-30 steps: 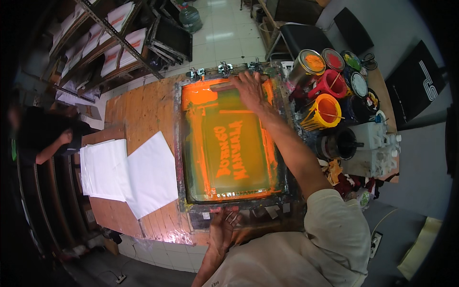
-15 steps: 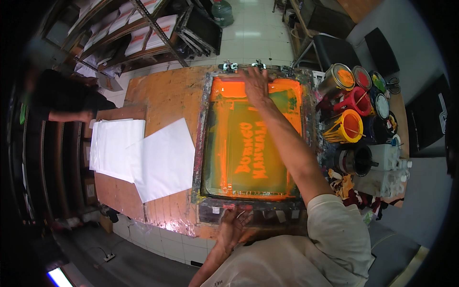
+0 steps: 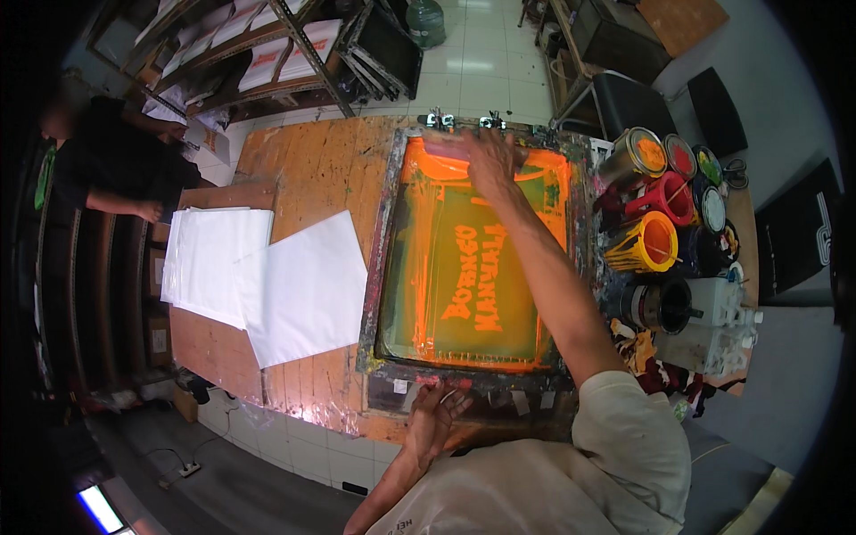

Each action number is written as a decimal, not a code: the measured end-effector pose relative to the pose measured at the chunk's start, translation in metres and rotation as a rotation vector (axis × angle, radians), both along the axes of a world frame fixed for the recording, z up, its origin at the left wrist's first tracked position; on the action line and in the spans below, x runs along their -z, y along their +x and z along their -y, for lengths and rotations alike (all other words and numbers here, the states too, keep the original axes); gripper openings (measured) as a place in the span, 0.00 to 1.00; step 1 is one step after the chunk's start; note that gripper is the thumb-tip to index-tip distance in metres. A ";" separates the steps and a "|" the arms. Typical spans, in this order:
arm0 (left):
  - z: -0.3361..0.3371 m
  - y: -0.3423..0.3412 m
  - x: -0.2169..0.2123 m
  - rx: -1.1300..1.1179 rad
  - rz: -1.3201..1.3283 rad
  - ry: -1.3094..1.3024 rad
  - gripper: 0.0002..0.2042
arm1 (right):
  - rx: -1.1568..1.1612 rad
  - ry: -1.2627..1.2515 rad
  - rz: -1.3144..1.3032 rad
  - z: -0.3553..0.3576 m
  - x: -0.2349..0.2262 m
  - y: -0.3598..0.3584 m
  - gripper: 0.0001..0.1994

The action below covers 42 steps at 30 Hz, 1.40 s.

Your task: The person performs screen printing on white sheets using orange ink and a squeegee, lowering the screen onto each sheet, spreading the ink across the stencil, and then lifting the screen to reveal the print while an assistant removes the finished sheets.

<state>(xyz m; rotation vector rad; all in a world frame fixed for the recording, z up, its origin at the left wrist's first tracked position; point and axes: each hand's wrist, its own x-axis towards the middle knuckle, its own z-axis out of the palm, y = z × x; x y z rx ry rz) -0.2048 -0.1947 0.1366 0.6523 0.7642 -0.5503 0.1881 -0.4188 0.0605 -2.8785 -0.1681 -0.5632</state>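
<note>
Other person (image 3: 98,169): stands at the far left, by the stack of white sheets (image 3: 209,263).
Loose white sheet (image 3: 308,285): lies flat on the table (image 3: 312,169), just beside the screen. It looks thin, light and floppy.
Left hand (image 3: 434,419): open, fingers spread, pressing flat on the near edge of the frame.
Printing screen (image 3: 473,259): lies flat on the table, wet with orange ink. The frame looks stiff and heavy; the mesh looks thin and slippery. Best held by the frame edges.
Right hand (image 3: 490,156): reaches to the far edge; I cannot tell whether its grip is closed around anything.
Paint cans (image 3: 660,205): crowd the right side.
Change: both hands stay where they were; the view has shifted a little.
</note>
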 end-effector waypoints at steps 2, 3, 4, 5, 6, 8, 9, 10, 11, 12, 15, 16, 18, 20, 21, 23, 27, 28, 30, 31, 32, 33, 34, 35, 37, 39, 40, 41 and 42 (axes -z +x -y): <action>0.000 -0.001 0.001 0.014 0.005 0.011 0.06 | 0.016 -0.034 0.151 -0.003 -0.005 0.009 0.24; 0.000 -0.001 0.001 0.022 0.010 0.022 0.08 | -0.001 -0.027 0.062 -0.001 -0.007 0.009 0.25; 0.000 -0.002 0.001 0.009 0.002 0.012 0.09 | -0.008 -0.019 0.059 0.005 -0.010 0.006 0.26; -0.001 -0.002 0.002 0.027 0.024 0.025 0.09 | -0.010 -0.009 -0.034 0.010 -0.012 -0.001 0.27; -0.001 -0.002 0.002 0.026 0.029 0.015 0.09 | -0.025 -0.023 0.043 0.017 -0.014 -0.011 0.28; -0.001 -0.003 0.004 0.024 0.032 0.007 0.10 | -0.056 -0.041 0.005 0.028 -0.018 -0.036 0.30; -0.001 -0.003 0.004 0.027 0.030 0.013 0.10 | -0.026 -0.006 -0.012 0.032 -0.020 -0.052 0.31; -0.001 -0.002 0.005 0.024 0.033 0.014 0.10 | -0.007 0.036 -0.031 0.032 -0.022 -0.066 0.31; -0.001 -0.002 0.005 0.022 0.026 0.010 0.08 | 0.018 0.075 0.043 0.030 -0.023 -0.079 0.32; 0.000 -0.002 0.006 0.011 0.016 0.003 0.07 | -0.039 0.058 -0.012 0.025 -0.023 -0.090 0.31; 0.000 -0.002 0.007 0.006 0.000 0.011 0.05 | -0.148 0.021 0.049 0.006 -0.024 -0.099 0.31; 0.000 -0.003 0.007 -0.008 -0.004 0.002 0.05 | -0.160 0.022 0.046 0.001 -0.024 -0.094 0.31; -0.001 -0.004 0.007 0.011 0.009 0.016 0.06 | -0.158 0.018 0.009 -0.007 -0.025 -0.078 0.30; -0.001 -0.005 0.008 0.012 0.026 0.013 0.07 | -0.115 0.006 0.032 -0.007 -0.026 -0.061 0.30; -0.001 -0.006 0.009 0.011 0.032 0.012 0.08 | -0.123 -0.015 -0.061 -0.006 -0.026 -0.055 0.28; -0.002 -0.007 0.010 0.021 0.039 0.012 0.09 | -0.104 -0.050 -0.122 -0.004 -0.028 -0.056 0.26; -0.002 -0.008 0.014 0.053 0.088 0.019 0.11 | -0.162 -0.043 -0.167 -0.009 -0.036 -0.112 0.25; -0.002 -0.009 0.014 0.068 0.103 0.024 0.13 | -0.178 -0.033 -0.178 -0.013 -0.041 -0.134 0.26; -0.002 -0.009 0.014 0.070 0.124 0.037 0.14 | -0.199 0.015 -0.183 -0.022 -0.052 -0.183 0.27; -0.002 -0.009 0.013 0.081 0.140 0.041 0.14 | -0.204 0.051 -0.172 -0.028 -0.058 -0.211 0.26; -0.002 -0.009 0.011 0.091 0.160 0.043 0.14 | -0.211 0.091 -0.151 -0.033 -0.065 -0.238 0.26; -0.002 -0.009 0.009 0.098 0.183 0.046 0.14 | -0.201 0.080 -0.161 -0.039 -0.072 -0.263 0.26; -0.002 -0.008 0.006 0.114 0.166 0.066 0.15 | -0.186 0.079 -0.203 -0.045 -0.080 -0.286 0.26; -0.002 -0.007 0.001 0.123 0.184 0.068 0.15 | -0.176 0.070 -0.171 -0.051 -0.088 -0.308 0.26; -0.002 -0.004 -0.010 0.131 0.215 0.053 0.15 | -0.146 0.050 -0.215 -0.060 -0.105 -0.339 0.27; -0.003 0.001 -0.026 0.126 0.202 0.047 0.14 | -0.129 0.028 -0.155 -0.066 -0.123 -0.357 0.27; -0.003 0.003 -0.037 0.115 0.281 0.008 0.15 | -0.139 0.026 -0.133 -0.068 -0.133 -0.360 0.27; -0.002 0.005 -0.048 0.105 0.321 -0.005 0.16 | -0.129 0.015 -0.096 -0.069 -0.144 -0.359 0.26; -0.001 0.007 -0.060 0.107 0.321 0.006 0.17 | -0.136 0.013 -0.044 -0.069 -0.155 -0.356 0.26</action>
